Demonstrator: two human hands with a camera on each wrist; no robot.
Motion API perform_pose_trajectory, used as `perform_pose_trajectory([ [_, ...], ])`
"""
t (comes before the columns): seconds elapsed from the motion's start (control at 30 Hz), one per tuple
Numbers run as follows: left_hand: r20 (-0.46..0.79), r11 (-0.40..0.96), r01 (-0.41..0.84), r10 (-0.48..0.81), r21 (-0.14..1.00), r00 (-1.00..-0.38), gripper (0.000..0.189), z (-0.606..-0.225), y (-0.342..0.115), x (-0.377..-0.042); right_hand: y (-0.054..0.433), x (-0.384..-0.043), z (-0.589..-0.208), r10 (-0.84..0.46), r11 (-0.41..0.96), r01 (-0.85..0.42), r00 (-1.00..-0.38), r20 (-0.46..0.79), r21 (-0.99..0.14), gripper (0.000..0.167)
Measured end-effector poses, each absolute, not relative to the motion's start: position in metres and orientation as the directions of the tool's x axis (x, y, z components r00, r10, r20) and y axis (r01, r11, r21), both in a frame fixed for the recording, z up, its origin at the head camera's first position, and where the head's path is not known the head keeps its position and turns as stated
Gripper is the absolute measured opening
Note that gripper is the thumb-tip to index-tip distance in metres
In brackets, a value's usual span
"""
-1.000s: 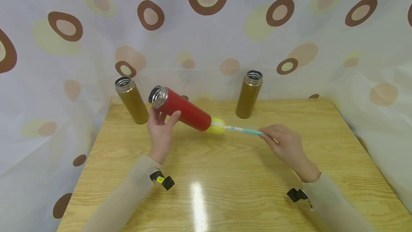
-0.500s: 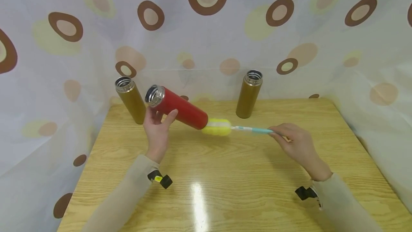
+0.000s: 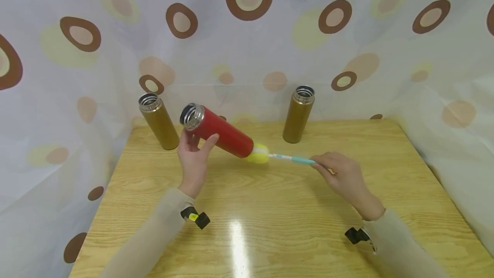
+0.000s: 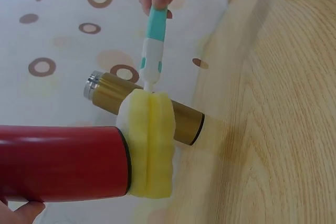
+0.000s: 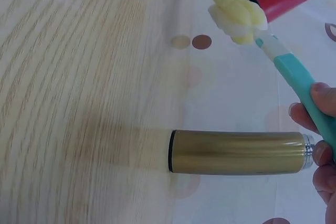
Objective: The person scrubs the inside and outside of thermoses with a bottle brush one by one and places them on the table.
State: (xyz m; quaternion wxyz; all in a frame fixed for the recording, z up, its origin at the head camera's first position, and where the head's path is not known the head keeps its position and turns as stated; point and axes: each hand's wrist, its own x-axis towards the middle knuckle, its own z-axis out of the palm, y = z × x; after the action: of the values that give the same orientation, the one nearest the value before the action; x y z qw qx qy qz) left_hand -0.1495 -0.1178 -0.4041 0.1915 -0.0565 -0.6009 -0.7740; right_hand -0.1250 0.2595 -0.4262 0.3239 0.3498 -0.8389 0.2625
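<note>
My left hand (image 3: 193,162) grips a red vacuum flask (image 3: 229,137) near its neck, tilted above the table with its uncapped steel mouth up and to the left. In my right hand (image 3: 343,175) I pinch the turquoise end of a bottle brush (image 3: 302,160), its white shaft pointing left. The brush's yellow sponge head (image 4: 152,145) sits right at the flask's black-edged base, on the outside. In the right wrist view, fingers and thumb (image 5: 321,98) wrap the handle, and the sponge overlaps the base end of the flask.
Two uncapped gold flasks stand upright at the back of the wooden table (image 3: 270,226): one gold flask (image 3: 160,125) on the left, another gold flask (image 3: 297,119) right of centre. A patterned white cloth (image 3: 247,55) hangs behind and at both sides.
The brush moved right along the base, showing more of its sponge, then came back left. My left hand and the red flask shifted slightly left and returned.
</note>
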Motion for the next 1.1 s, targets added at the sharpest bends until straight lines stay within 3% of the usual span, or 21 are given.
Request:
perform_pose_trajectory([
  [0.1, 0.315, -0.195, 0.367, -0.255, 0.909, -0.914, 0.06, -0.403, -0.12, -0.152, 0.262, -0.124, -0.427, -0.432, 0.604, -0.765, -0.55, 0.714, -0.224, 0.046],
  [0.23, 0.3, -0.153, 0.349, -0.271, 0.925, -0.915, 0.061, -0.402, -0.127, -0.158, 0.274, -0.122, -0.425, -0.436, 0.627, -0.735, -0.606, 0.666, -0.258, 0.043],
  [0.37, 0.282, -0.067, 0.307, -0.255, 0.949, -0.925, 0.063, -0.404, -0.135, -0.164, 0.288, -0.118, -0.425, -0.421, 0.656, -0.682, -0.686, 0.594, -0.323, 0.012],
  [0.5, 0.248, 0.008, 0.254, -0.249, 0.967, -0.936, 0.065, -0.409, -0.143, -0.173, 0.296, -0.115, -0.427, -0.408, 0.68, -0.635, -0.744, 0.53, -0.367, 0.029],
  [0.7, 0.174, 0.077, 0.158, -0.282, 0.984, -0.944, 0.071, -0.416, -0.153, -0.189, 0.303, -0.114, -0.434, -0.379, 0.666, -0.591, -0.794, 0.476, -0.455, 0.032],
  [1.1, 0.179, 0.164, 0.124, -0.375, 0.979, -0.91, 0.075, -0.427, -0.167, -0.223, 0.303, -0.112, -0.446, -0.363, 0.616, -0.603, -0.788, 0.497, -0.506, 0.037],
])
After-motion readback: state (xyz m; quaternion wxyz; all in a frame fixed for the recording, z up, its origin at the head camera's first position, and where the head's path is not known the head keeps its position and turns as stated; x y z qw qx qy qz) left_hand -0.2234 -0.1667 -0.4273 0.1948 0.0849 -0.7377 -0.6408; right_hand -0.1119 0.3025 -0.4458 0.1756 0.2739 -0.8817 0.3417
